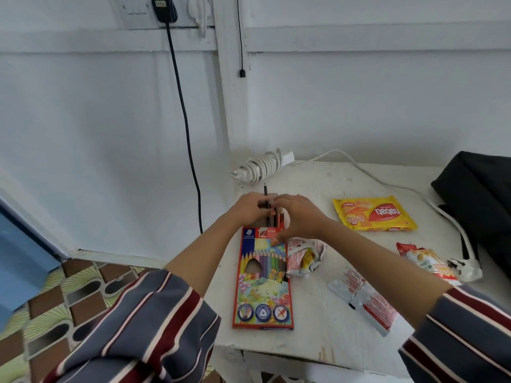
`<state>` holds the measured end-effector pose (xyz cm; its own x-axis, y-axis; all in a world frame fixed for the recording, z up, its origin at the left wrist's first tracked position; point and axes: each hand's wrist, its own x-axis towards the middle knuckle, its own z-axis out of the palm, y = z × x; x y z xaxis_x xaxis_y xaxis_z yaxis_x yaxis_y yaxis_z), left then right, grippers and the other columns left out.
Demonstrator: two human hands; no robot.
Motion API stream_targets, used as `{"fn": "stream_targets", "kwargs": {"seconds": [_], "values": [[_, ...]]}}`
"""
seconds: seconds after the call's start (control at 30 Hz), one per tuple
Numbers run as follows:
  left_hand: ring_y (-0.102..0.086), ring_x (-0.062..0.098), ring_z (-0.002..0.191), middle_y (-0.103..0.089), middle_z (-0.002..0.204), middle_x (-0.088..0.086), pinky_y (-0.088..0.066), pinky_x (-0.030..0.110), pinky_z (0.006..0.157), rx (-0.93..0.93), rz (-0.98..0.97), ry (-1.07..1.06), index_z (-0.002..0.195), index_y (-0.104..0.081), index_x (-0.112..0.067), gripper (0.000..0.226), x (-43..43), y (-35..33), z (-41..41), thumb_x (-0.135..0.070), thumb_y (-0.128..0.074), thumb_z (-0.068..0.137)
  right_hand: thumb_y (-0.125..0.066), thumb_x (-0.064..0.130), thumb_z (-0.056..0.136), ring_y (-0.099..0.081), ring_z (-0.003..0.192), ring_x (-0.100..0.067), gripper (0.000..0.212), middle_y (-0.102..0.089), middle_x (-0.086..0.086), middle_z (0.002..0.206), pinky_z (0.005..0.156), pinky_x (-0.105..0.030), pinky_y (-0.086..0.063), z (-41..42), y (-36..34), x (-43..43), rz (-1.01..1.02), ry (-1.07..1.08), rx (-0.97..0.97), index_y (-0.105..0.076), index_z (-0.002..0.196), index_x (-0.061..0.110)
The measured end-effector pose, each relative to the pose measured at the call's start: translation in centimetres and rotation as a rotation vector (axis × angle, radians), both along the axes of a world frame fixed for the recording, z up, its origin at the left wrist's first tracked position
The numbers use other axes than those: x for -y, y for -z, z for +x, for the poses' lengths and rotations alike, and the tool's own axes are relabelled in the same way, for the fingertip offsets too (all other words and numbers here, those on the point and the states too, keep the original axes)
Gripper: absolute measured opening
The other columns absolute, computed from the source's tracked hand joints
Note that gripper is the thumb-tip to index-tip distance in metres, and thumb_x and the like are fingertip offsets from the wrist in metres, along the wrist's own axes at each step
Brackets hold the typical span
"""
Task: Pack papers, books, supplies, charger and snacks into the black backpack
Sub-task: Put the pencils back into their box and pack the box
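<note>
The pencil box (262, 277) is gripped at its open top by the left hand (247, 208). It is pinched by the right hand (297, 217) too.

From where I stand, the coloured-pencil box (262, 277) shows a big "12", the word "Luna" and the Staedtler name on its red top band, the yellow snack pack (374, 214) at two o'clock from it reads "nabati" upside down, and the red print on the clear wrapper (370, 302) at four o'clock is too blurred to read.
</note>
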<state>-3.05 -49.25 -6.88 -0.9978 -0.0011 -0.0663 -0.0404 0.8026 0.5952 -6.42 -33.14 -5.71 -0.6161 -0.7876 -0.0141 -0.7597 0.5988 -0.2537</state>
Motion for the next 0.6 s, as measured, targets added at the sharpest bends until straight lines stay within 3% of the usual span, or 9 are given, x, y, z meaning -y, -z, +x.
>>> {"fn": "stream_targets", "kwargs": {"seconds": [0.07, 0.13, 0.33, 0.47, 0.6], "values": [[-0.051, 0.022, 0.118, -0.056, 0.131, 0.006, -0.034, 0.023, 0.09, 0.014, -0.019, 0.023, 0.135, -0.049, -0.02, 0.045, 0.06, -0.02, 0.17, -0.024, -0.057, 0.091, -0.071, 0.057, 0.069, -0.021, 0.142, -0.019, 0.099, -0.026, -0.003, 0.154, 0.116, -0.04, -0.007, -0.02, -0.04, 0.03, 0.092, 0.01, 0.038, -0.026, 0.146, 0.014], [-0.049, 0.024, 0.12, -0.051, 0.135, 0.007, -0.033, 0.024, 0.091, 0.035, -0.066, 0.046, 0.137, -0.046, -0.02, 0.046, 0.09, -0.08, 0.19, -0.025, -0.056, 0.092, -0.066, 0.058, 0.073, -0.016, 0.143, -0.018, 0.096, -0.021, -0.002, 0.155, 0.116, -0.042, -0.001, -0.15, 0.03, -0.01, 0.148, 0.012, 0.071, -0.023, 0.148, 0.016], [-0.046, 0.026, 0.12, -0.036, 0.142, 0.007, -0.04, 0.031, 0.093, 0.106, -0.168, 0.106, 0.137, -0.045, -0.024, 0.05, 0.38, -0.12, 0.13, -0.032, -0.059, 0.089, -0.066, 0.057, 0.074, -0.039, 0.132, -0.019, 0.073, -0.049, 0.0, 0.139, 0.113, -0.042, -0.012, -0.03, -0.32, 0.25, 0.149, -0.025, 0.009, -0.049, 0.135, 0.02], [-0.051, 0.02, 0.112, -0.05, 0.132, 0.005, -0.038, 0.023, 0.083, 0.067, -0.116, 0.114, 0.135, -0.047, -0.023, 0.052, 0.5, -0.21, 0.5, -0.03, -0.063, 0.086, -0.069, 0.055, 0.073, -0.041, 0.13, -0.019, 0.074, -0.05, 0.001, 0.139, 0.111, -0.039, -0.015, 0.08, -0.04, 0.05, 0.102, -0.003, 0.011, -0.05, 0.134, 0.019], [-0.055, 0.019, 0.11, -0.057, 0.127, 0.002, -0.043, 0.025, 0.084, 0.036, -0.084, 0.127, 0.131, -0.053, -0.024, 0.048, 0.94, -0.21, 0.56, -0.03, -0.065, 0.084, -0.072, 0.055, 0.069, -0.031, 0.137, -0.019, 0.087, -0.036, 0.0, 0.149, 0.113, -0.041, -0.013, 0.15, 0.11, -0.11, 0.054, 0.038, 0.036, -0.038, 0.141, 0.02]]}}
